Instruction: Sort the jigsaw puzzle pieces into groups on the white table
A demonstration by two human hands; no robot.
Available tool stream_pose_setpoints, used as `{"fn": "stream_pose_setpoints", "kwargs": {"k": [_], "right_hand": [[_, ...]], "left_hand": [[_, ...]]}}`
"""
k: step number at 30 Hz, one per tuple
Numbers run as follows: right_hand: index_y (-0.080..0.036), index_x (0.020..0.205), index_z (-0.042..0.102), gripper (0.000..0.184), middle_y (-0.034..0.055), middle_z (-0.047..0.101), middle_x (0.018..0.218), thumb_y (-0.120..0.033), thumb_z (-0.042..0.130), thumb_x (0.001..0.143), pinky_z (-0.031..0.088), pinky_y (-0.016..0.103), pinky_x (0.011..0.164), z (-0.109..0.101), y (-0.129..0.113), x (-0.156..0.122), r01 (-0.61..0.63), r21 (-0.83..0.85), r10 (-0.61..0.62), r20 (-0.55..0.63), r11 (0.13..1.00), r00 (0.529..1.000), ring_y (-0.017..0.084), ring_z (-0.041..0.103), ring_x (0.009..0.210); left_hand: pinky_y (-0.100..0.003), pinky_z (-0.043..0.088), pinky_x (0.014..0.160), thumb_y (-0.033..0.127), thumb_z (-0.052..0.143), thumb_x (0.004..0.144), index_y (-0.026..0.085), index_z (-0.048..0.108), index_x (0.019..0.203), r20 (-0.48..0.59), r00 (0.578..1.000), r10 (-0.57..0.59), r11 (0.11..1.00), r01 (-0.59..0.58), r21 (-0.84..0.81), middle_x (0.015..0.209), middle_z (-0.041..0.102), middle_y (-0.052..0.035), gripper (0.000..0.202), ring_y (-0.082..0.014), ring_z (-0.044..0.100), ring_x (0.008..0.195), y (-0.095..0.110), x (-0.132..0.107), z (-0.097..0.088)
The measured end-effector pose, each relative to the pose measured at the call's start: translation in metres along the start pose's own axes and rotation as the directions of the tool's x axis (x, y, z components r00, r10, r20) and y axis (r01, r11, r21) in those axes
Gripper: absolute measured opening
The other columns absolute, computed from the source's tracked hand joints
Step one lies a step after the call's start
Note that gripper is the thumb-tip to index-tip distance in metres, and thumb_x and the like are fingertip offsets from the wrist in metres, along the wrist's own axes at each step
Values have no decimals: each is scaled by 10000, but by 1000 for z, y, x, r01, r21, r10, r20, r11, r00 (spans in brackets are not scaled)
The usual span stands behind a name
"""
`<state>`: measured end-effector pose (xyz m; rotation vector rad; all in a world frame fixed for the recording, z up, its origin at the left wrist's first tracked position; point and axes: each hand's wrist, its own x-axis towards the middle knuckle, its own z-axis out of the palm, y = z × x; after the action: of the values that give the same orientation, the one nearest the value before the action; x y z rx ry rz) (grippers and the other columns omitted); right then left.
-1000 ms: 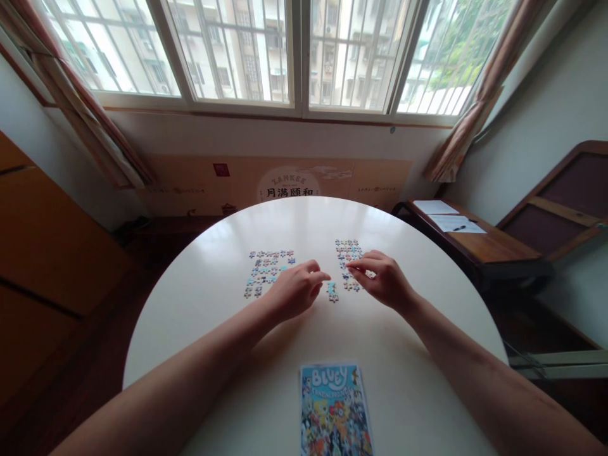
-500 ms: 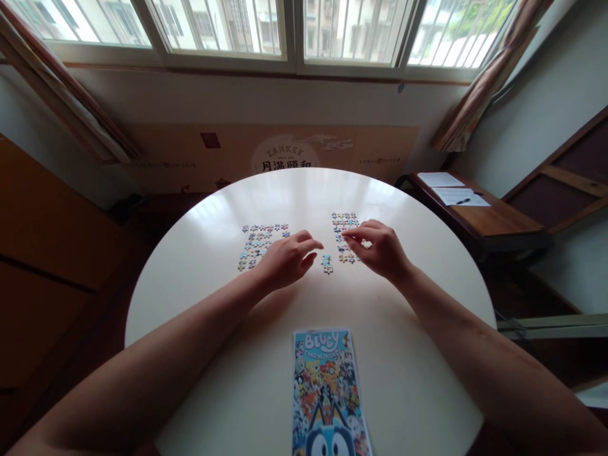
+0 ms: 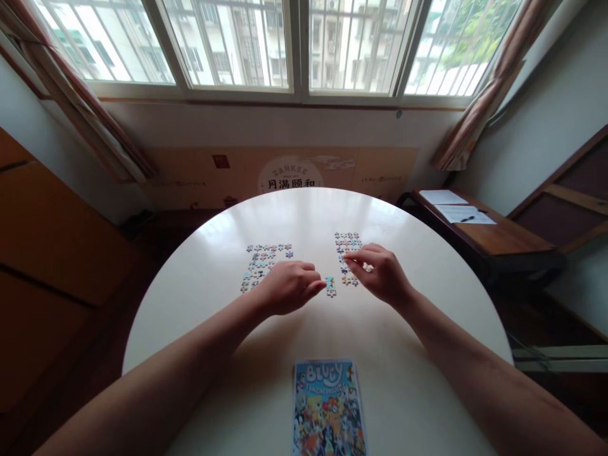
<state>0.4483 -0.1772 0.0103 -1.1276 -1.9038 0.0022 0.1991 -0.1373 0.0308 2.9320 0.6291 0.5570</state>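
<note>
On the round white table [image 3: 389, 361] lie two groups of small jigsaw pieces: a left group [image 3: 265, 261] and a right group [image 3: 347, 243]. A small joined bit of puzzle [image 3: 330, 286] lies between my hands. My left hand [image 3: 287, 288] rests palm down with fingers curled, its fingertips touching that bit. My right hand [image 3: 380, 272] hovers over the right group, thumb and forefinger pinched together on a piece too small to make out.
A Bluey picture card [image 3: 329, 408] lies at the table's near edge. A wooden side table [image 3: 503, 237] with papers and a pen stands at the right. A window, curtains and a cardboard panel are behind the table.
The camera tilted down and back up. My left fingers drew in and now touch the small joined bit. My right hand stays pinched over the right group.
</note>
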Motion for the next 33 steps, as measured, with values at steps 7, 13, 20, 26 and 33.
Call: {"fn": "stream_pose_setpoints", "kwargs": {"k": [7,13,20,26,33], "right_hand": [[-201,913,765,139,51,741,806,-185,627,916,539,360,751,1,-2,-2,7,5,-7,17,1000,1000,210,656,778],[-218,927,763,138,54,747,830,-189,628,925,541,361,750,2,-2,-4,-2,9,2,32,1000,999,214,664,782],[-215,924,758,127,51,734,815,-179,635,918,539,361,741,2,-3,-4,-17,22,16,48,1000,999,212,651,776],[-214,922,759,122,50,735,816,-172,645,912,536,354,728,4,-3,-5,-27,28,25,77,999,997,210,650,775],[-210,933,762,126,59,738,825,-203,636,926,542,362,744,4,-2,-7,-29,26,27,79,999,997,215,656,784]], "left_hand": [[-273,312,473,545,244,1049,187,529,586,15,987,160,984,-161,78,591,555,-11,651,-126,497,499,31,-2,2],[-297,294,441,562,291,1037,189,548,572,21,975,223,973,-224,63,583,563,-13,649,-137,506,479,41,-3,7],[-281,291,452,549,345,1033,188,564,583,30,976,214,974,-216,66,587,569,-9,616,-129,499,480,39,-3,8],[-296,300,449,541,338,1033,190,565,573,20,977,213,976,-213,52,580,564,-6,622,-134,506,478,39,-4,9],[-289,299,444,541,357,1029,190,572,573,26,979,202,978,-203,48,576,557,-3,615,-129,501,479,37,-4,10]]}}
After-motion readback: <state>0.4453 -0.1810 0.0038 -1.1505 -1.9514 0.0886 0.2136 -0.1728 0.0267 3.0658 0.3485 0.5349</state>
